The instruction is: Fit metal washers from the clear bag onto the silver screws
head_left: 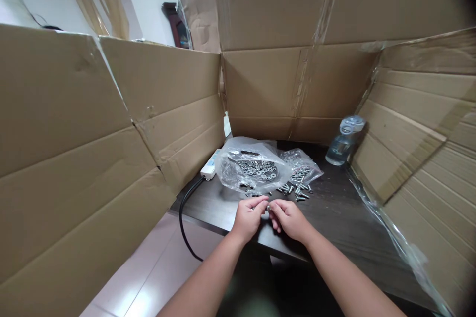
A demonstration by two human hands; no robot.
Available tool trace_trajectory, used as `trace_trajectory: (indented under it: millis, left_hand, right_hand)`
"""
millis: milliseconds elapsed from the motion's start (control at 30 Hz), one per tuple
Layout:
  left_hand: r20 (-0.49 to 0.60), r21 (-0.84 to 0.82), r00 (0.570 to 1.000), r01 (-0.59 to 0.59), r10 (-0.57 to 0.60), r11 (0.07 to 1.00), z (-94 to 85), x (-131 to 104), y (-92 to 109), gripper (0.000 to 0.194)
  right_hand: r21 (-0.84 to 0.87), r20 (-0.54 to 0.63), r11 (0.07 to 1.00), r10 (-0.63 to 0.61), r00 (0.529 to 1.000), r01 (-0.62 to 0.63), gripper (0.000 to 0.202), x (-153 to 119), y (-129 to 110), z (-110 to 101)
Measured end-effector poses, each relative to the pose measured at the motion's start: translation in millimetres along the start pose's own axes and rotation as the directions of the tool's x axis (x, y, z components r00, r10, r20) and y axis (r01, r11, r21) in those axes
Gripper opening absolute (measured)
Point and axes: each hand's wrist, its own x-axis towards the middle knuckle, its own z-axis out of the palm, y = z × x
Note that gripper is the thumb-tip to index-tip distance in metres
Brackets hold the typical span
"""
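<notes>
My left hand (248, 218) and my right hand (289, 219) meet near the table's front edge, fingers pinched together. A small shiny metal piece (268, 207) shows between their fingertips, both hands closed on it. Its exact kind is mostly hidden by the fingers. Just beyond them lies a clear plastic bag (226, 171), its mouth facing me, with many metal washers (260, 168) inside. Loose bolts (299, 190) are scattered on the table right of that bag, and some small metal parts (247, 188) lie at its front. A second clear bag (314, 171) holds more bolts.
The dark table (334, 218) is walled by cardboard panels (260, 84) at the back and both sides. A water bottle (341, 146) stands at the back right. Left of the bags sits a white power strip (209, 168), its black cable (182, 213) hanging over the edge.
</notes>
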Motion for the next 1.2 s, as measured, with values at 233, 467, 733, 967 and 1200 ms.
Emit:
trace_trajectory:
  millis: [233,467,733,967,1200]
  left_hand:
    - [0.037,0.043,0.999,-0.041,0.039,0.998,6.7,-4.6,6.5,0.034]
    - [0.075,-0.001,0.997,0.007,-0.007,1.000,12.7,1.1,4.4,0.037]
    - [-0.017,0.003,1.000,0.020,-0.020,1.000,20.4,5.8,3.9,0.041]
    - [-0.012,0.034,0.998,0.065,-0.064,0.997,13.1,9.0,3.2,0.039]
    - [0.029,-0.033,0.995,0.097,-0.096,0.995,10.1,7.6,4.4,0.036]
  right_hand:
    - [0.121,-0.098,0.988,0.111,0.989,-0.099,0.050,7.8,0.3,2.2]
    - [0.413,-0.074,0.911,0.040,0.996,-0.006,0.035,2.8,-2.9,-3.5]
    - [0.482,-0.174,0.876,0.081,0.981,0.013,0.031,9.4,-2.7,-5.3]
    - [0.458,-0.235,0.888,0.073,0.969,0.044,0.031,10.4,-5.2,-5.7]
    - [0.276,-0.207,0.960,0.100,0.973,-0.040,0.043,10.9,-1.0,-3.9]
